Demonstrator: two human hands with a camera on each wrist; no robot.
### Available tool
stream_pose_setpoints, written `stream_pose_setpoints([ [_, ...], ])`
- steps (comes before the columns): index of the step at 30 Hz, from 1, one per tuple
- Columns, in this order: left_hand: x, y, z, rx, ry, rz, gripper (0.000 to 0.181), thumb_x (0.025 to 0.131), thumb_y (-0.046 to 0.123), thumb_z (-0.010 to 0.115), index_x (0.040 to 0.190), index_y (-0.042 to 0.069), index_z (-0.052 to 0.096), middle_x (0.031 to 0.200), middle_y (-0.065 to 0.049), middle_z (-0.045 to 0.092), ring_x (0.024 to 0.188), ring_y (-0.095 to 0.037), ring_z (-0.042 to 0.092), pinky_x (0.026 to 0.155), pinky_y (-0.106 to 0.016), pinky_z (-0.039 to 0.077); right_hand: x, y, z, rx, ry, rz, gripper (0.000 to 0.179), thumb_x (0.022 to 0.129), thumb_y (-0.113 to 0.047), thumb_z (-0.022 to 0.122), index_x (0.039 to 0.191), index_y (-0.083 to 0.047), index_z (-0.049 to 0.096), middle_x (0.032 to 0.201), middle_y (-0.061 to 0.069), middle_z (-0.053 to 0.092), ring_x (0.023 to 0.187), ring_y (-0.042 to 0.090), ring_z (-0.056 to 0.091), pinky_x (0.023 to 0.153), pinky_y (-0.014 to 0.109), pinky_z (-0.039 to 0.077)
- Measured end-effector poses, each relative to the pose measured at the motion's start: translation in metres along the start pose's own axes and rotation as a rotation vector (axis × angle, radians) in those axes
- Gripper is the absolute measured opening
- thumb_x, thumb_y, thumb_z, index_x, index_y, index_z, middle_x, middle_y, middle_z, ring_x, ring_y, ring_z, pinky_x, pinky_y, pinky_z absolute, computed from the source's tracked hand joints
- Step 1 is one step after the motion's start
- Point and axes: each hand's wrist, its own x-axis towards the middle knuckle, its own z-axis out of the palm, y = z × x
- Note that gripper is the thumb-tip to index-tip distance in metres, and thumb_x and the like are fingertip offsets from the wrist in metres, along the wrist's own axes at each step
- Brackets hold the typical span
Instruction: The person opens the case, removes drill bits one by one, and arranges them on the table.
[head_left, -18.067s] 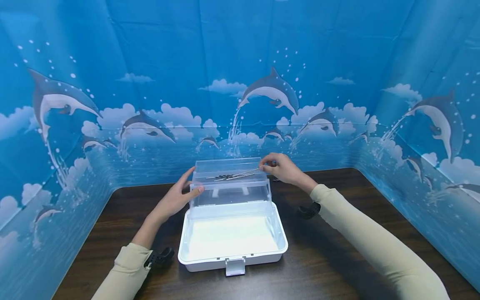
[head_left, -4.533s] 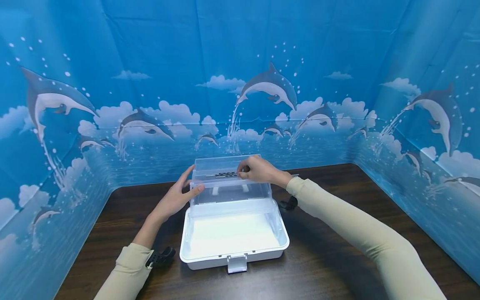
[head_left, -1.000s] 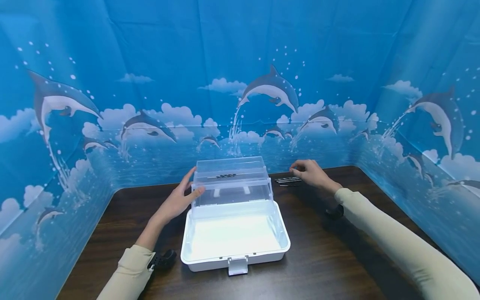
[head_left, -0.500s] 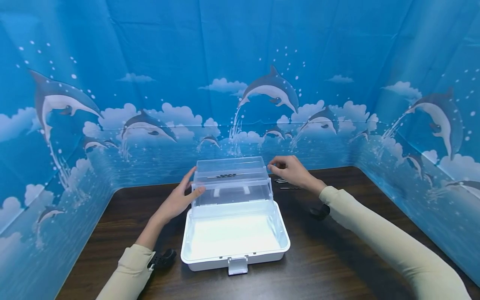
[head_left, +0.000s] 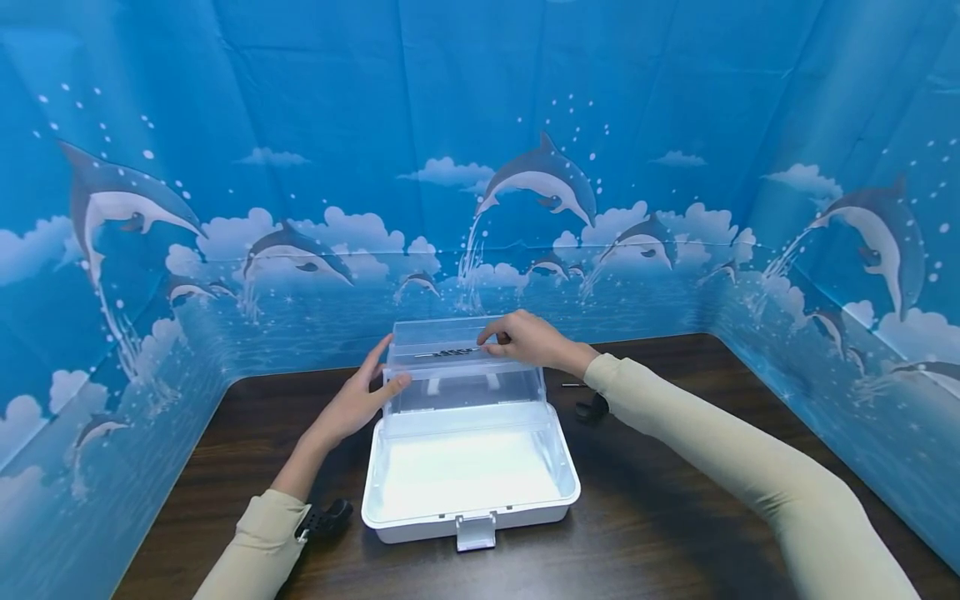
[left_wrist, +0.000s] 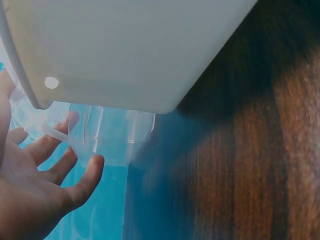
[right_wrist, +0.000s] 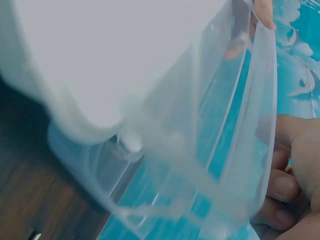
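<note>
A white toolbox (head_left: 472,525) stands with its clear upper section raised at the back. Drill bits (head_left: 450,352) lie in the clear tray (head_left: 408,352) there. My left hand (head_left: 352,400) holds the left side of that tray, thumb in front and fingers behind; the left wrist view shows its fingers spread beside the clear plastic. Over the tray's right half, my right hand (head_left: 528,342) has its thumb and index fingertips at the right end of the bits. In the right wrist view the clear wall partly covers its curled fingers, so a grip is not visible.
Part of a drill bit (head_left: 573,384) shows on the dark wooden table (head_left: 660,467), right of the toolbox, with the right forearm over that area. A front latch (head_left: 476,533) hangs down. The dolphin-print backdrop (head_left: 322,167) stands close behind the toolbox.
Over the last second, my right hand has moved left from the bits on the table to those in the tray. Fewer bits lie in the tray than 18 seconds ago. My left hand stays put.
</note>
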Motion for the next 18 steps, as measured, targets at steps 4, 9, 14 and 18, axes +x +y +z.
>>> stream_pose_setpoints([
  [4,-0.001,0.000,0.002,-0.006,-0.002,0.000,0.090,0.098,0.060,0.059,0.164,0.038,0.002,0.166,-0.019,0.018,0.150,-0.043,0.020,0.101,-0.076,0.031,0.012,-0.006,0.008,-0.004,-0.076,-0.009,0.024,0.104,-0.015,0.064,0.123,-0.007,0.075,0.056,0.000,0.053,0.045,0.011,0.030,0.052,0.028,0.028],
  [9,-0.001,0.000,0.002,-0.011,-0.013,-0.003,0.091,0.098,0.060,0.059,0.165,0.036,0.002,0.168,-0.015,0.011,0.150,-0.042,0.019,0.102,-0.076,0.031,0.016,-0.009,0.014,0.010,-0.104,0.001,0.024,0.103,-0.013,0.064,0.124,-0.006,0.074,0.070,0.006,0.065,0.045,0.010,0.029,0.051,0.027,0.028],
  [14,0.000,0.001,0.000,-0.010,-0.008,0.009,0.091,0.098,0.059,0.060,0.165,0.034,0.003,0.169,-0.011,0.007,0.151,-0.041,0.018,0.103,-0.076,0.029,0.018,-0.013,0.017,0.011,-0.078,-0.012,0.021,0.101,-0.009,0.066,0.119,-0.005,0.076,0.108,0.008,0.075,0.045,0.009,0.035,0.052,0.025,0.032],
  [18,-0.002,0.002,-0.002,-0.006,-0.006,0.011,0.091,0.098,0.059,0.059,0.165,0.034,0.002,0.169,-0.011,0.005,0.151,-0.042,0.018,0.103,-0.077,0.028,0.022,-0.018,0.018,0.004,-0.084,0.007,0.018,0.100,-0.010,0.068,0.114,-0.004,0.078,0.106,0.007,0.075,0.049,0.010,0.042,0.053,0.025,0.035],
])
